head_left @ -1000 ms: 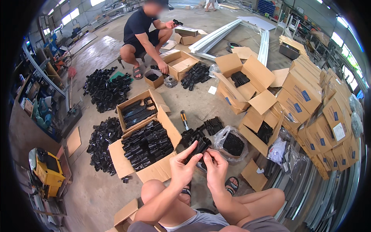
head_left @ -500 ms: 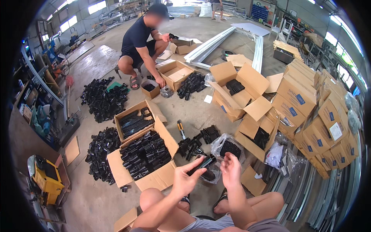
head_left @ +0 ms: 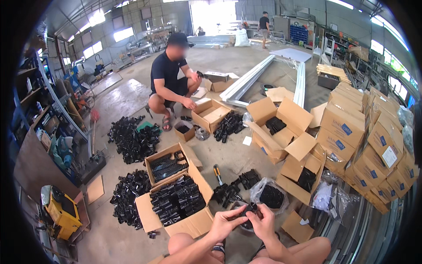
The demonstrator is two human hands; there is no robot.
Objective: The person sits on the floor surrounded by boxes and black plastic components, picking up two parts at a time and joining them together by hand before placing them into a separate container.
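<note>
Low in front of my knees, my left hand [head_left: 226,225] and my right hand [head_left: 263,221] meet at their fingertips around a small black plastic part [head_left: 250,207]. The left fingers pinch one side of it, and the right thumb and fingers press on the other; its finer shape is partly hidden. Just beyond my right hand is a clear plastic bag [head_left: 271,196] filled with small black pieces. A second bag, partly covered by my hands, lies beneath them. Loose black plastic parts [head_left: 227,193] lie ahead of my left hand, near an orange-handled tool [head_left: 218,174].
To the left stands an open carton [head_left: 195,222] packed with black parts, beside heaps of similar parts [head_left: 131,193]. Open boxes [head_left: 303,178] and stacked cartons [head_left: 340,127] are on the right. Across from me a co-worker [head_left: 169,81] squats among boxes.
My hands have come together on the black part; the right was apart from it before. The view has tilted up. The co-worker's lower hand has lifted to the open box.
</note>
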